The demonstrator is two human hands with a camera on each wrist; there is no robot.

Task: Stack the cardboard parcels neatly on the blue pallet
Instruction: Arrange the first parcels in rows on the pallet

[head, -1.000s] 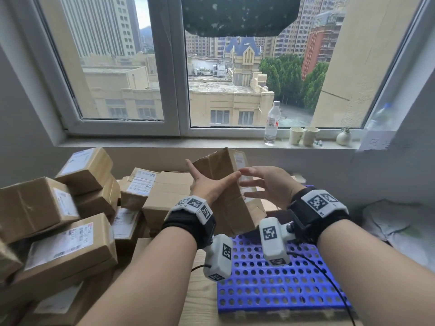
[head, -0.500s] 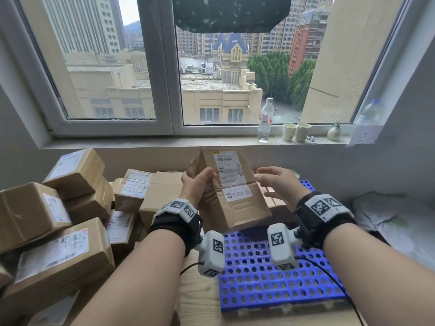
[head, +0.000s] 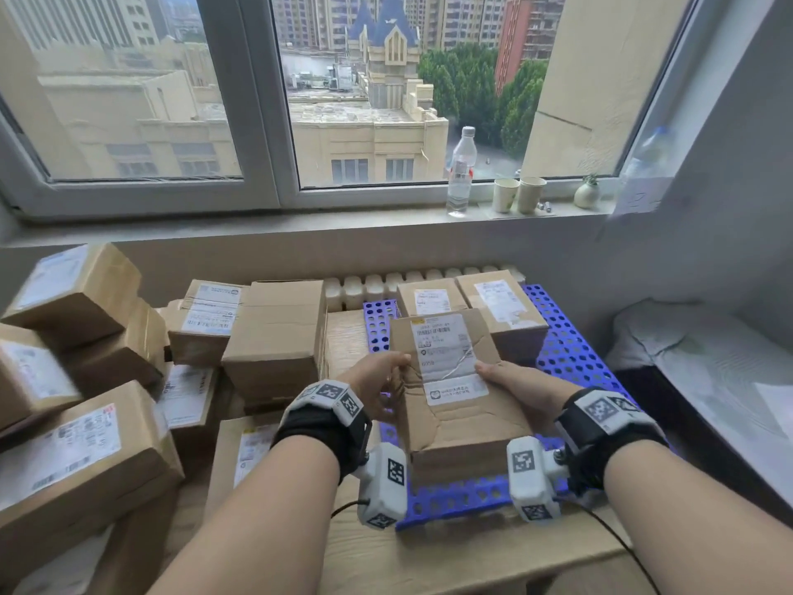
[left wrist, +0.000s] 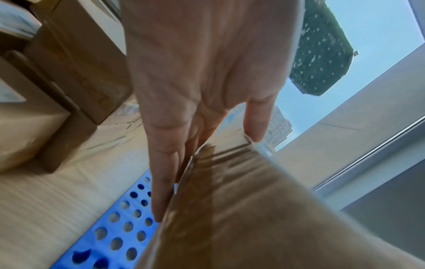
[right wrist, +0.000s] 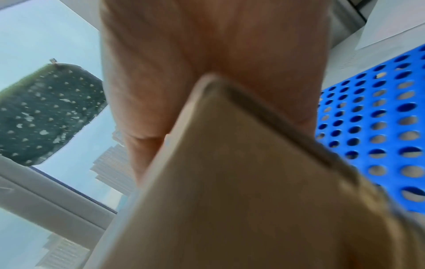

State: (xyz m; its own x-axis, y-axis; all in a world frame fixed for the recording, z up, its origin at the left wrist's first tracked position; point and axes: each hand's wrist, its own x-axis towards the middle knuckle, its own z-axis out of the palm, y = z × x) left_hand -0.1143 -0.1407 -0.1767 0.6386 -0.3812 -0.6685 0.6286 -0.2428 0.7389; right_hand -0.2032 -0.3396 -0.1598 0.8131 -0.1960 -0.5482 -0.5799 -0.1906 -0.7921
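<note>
A creased cardboard parcel with a white label on top hangs flat just above the front of the blue perforated pallet. My left hand grips its left edge and my right hand its right edge, thumbs on top. In the left wrist view straight fingers lie along the parcel with the thumb over its edge. The right wrist view shows the parcel against the palm, the pallet beneath. Two labelled parcels lie side by side at the pallet's back.
A loose pile of parcels fills the left side, with a taller plain box close to the pallet's left edge. A bottle and paper cups stand on the window sill. A white bag lies right of the pallet.
The parcel stood tilted up in front of me; both hands have turned it label-up and lowered it flat over the pallet's front. My view has dipped downward.
</note>
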